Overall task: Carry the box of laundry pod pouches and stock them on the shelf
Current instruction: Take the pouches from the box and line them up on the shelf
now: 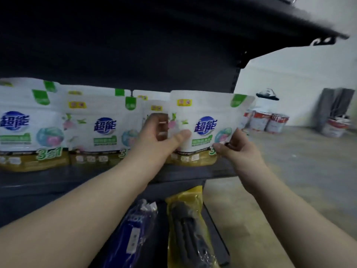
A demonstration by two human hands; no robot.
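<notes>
- The left hand (164,132) gripped the left edge of a white laundry pod pouch (206,128), thumb pressed flat on the front and fingers curled behind it.
- The right hand (235,146) pinched the same pouch at its lower right corner, thumb on the front, fingers folded around the edge.
- The held pouch stood upright at the right end of the dark shelf (193,173), its gold bottom band touching the shelf board.
- Its front carried a blue oval logo reading "超能", a green label bar under it, a yellow tag near the top left, a green tab at the top right and a pod picture beside the right hand; the smaller print was too blurred to read.
- Just behind the left hand, another pouch (154,107) stood mostly hidden, only its top and a yellow tag showing.
- Further left, a second pouch (104,124) with the same "超能" logo stood upright on the shelf.
- At the far left, a third pouch (29,122) showed "超能" and a green "3合1" above its gold band.
- On the tier below lay a blue packet (131,235) and a yellow packet (185,229) holding something dark; their writing was unreadable.
- Beyond the shelf's right end, red-and-white cans (266,122) sat on the concrete floor (299,167) against a white wall.
</notes>
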